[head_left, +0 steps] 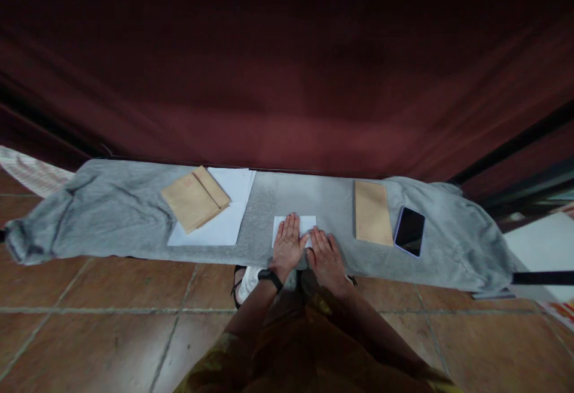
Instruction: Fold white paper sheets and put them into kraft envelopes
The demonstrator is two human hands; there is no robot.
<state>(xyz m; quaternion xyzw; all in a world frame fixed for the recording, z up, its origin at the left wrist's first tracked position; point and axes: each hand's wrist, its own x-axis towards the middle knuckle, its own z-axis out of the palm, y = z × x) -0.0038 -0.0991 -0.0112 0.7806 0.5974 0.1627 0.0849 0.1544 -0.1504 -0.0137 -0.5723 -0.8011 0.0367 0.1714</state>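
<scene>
A small folded white paper lies on the grey cloth that covers a low bench. My left hand rests flat on the paper with fingers stretched out; a black band is on its wrist. My right hand lies flat beside it, fingers out, touching the paper's right lower edge. Neither hand grips anything.
At the left, brown envelopes lie on a stack of white sheets. Right of my hands are another brown envelope and a dark phone. A dark red curtain hangs behind; brown floor tiles are below.
</scene>
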